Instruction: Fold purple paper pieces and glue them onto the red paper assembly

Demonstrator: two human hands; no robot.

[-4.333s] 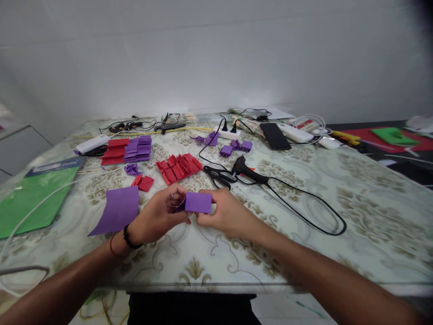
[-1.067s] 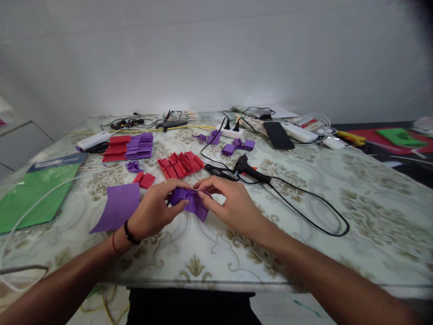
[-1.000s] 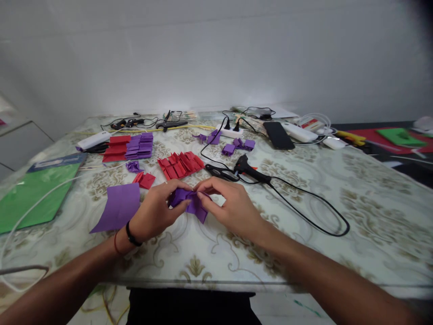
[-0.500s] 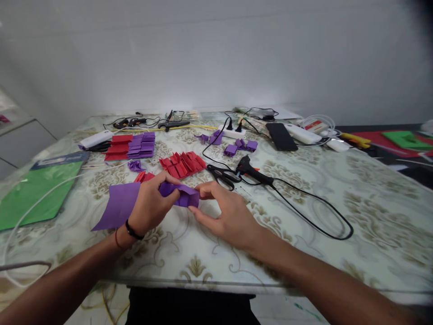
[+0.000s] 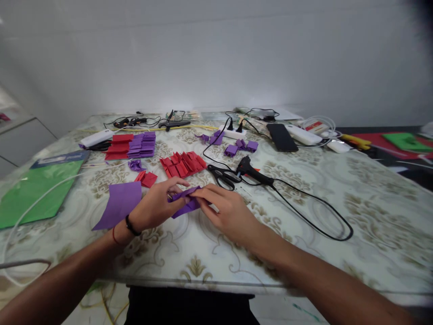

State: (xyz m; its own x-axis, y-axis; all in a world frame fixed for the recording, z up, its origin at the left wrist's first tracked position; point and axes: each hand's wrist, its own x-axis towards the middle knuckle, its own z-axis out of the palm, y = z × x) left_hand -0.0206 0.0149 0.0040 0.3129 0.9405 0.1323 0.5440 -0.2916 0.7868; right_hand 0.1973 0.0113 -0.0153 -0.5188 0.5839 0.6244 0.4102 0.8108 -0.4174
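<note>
A small folded purple paper lies low over the patterned table, pinched between both hands. My left hand grips its left end with thumb and fingers closed. My right hand presses its fingers along the paper's right side and top edge. A flat purple sheet lies just left of my left hand. Red folded pieces sit in a row behind the hands.
Black scissors and a glue gun with its looping black cord lie right of the hands. Stacks of red and purple paper, a green sheet, a power strip and a phone sit farther back.
The purple paper went from a flat rectangle held up to a creased, folded piece pressed lower toward the table. Both hands shifted slightly while working the folds.
</note>
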